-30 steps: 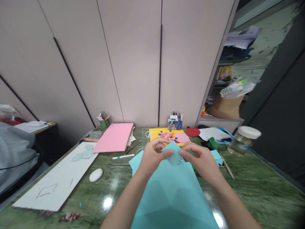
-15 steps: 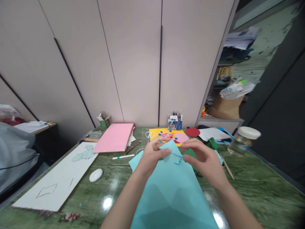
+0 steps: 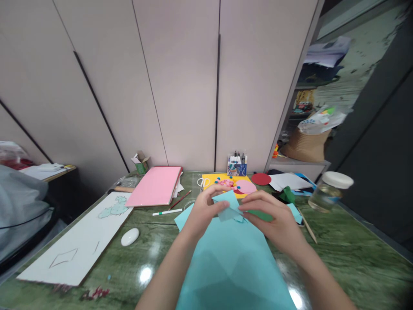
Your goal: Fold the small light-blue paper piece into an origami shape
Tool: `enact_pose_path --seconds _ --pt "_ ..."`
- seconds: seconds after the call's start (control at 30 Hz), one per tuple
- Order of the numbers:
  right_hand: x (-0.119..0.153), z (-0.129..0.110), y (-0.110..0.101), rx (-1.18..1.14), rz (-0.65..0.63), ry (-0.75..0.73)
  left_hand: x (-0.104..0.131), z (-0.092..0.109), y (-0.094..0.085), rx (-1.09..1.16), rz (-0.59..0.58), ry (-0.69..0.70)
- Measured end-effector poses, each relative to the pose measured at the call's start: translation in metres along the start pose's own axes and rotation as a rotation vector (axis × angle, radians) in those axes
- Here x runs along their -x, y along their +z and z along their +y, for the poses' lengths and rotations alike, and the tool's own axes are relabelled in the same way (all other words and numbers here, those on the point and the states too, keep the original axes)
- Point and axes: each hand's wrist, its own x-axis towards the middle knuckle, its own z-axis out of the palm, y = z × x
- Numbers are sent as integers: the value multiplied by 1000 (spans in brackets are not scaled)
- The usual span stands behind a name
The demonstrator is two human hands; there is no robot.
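Between thumb and fingers, my left hand (image 3: 206, 209) grips a small light-blue piece of paper (image 3: 229, 201) that looks folded. My right hand (image 3: 269, 213) is closed in a pinch at the paper's right edge, thumb and forefinger meeting there. A small scrap of the same blue shows just below the pinch. Under both hands lies a large light-blue sheet (image 3: 235, 262), running toward me over the table. A green paper piece (image 3: 262, 215) is partly hidden behind my right hand.
On the green marbled table (image 3: 351, 249) lie a white drawing sheet (image 3: 80, 241), a pink folder (image 3: 158, 185), a white oval object (image 3: 130, 237) and a green-and-white marker (image 3: 167, 212). Colourful small pieces lie on yellow paper (image 3: 208, 176) behind my hands. A lidded jar (image 3: 329, 193) stands right.
My right hand has moved left, and its thumb and forefinger have closed at the small paper's edge. The paper has tilted slightly in my left hand.
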Motion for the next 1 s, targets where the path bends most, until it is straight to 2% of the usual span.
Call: enact_pose_path --seconds 0.17,0.33,0.5,0.73,1.0 --pt "-1 0 2 30 -35 -31 0 -1 -2 -30 45 -29" --pt "1 0 4 60 -57 -46 1 -1 -2 -237 132 59" --pt "0 -1 5 10 -54 -29 3 -3 2 -315 127 90" --pt "0 -11 11 -67 19 142 7 -2 9 -221 118 125" --pt "5 -8 17 -209 131 278 11 -1 13 -153 84 155"
